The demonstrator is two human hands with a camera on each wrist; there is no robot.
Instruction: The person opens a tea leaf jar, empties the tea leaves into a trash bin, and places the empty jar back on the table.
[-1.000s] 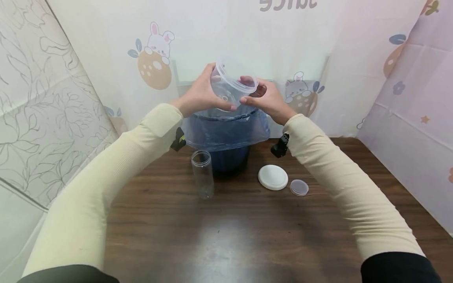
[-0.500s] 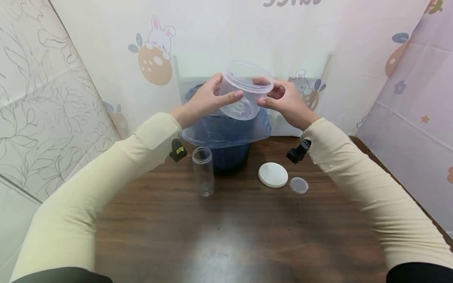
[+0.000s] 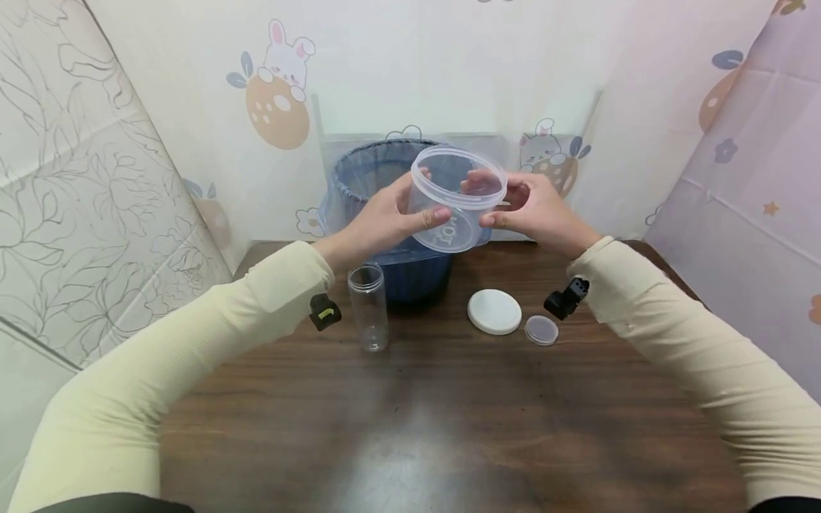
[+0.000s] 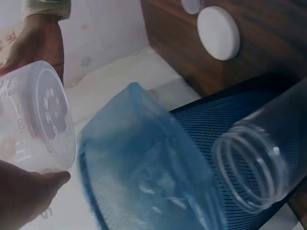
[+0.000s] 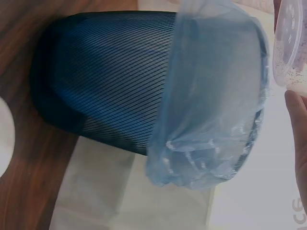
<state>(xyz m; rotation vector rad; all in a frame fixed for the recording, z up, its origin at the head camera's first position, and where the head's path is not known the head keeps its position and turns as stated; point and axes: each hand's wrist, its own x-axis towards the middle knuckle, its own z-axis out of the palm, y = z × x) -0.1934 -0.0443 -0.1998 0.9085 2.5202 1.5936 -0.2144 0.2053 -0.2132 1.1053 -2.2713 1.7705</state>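
Both hands hold a clear plastic tub (image 3: 449, 214) with a wide ridged rim. The left hand (image 3: 391, 214) grips its left side, thumb across the front. My right hand (image 3: 539, 210) grips the opposite side near the rim. The tub's mouth faces up, slightly tilted, and its inside looks bare. Raised marks show on its base in the left wrist view, where the tub (image 4: 43, 115) lies between both hands. Behind and below it stands a dark mesh bin (image 3: 410, 281) lined with a blue plastic bag (image 5: 206, 105).
A tall clear jar (image 3: 370, 310) without a lid stands upright before the bin. To the right lie a white round lid (image 3: 494, 311) and a smaller clear lid (image 3: 541, 330) on the dark wooden table (image 3: 410, 427). Patterned cloth (image 3: 410, 64) hangs at the back and sides.
The tub has come down and toward me, slightly right, from above the bin. It has turned from strongly tilted to nearly upright, still in both hands.
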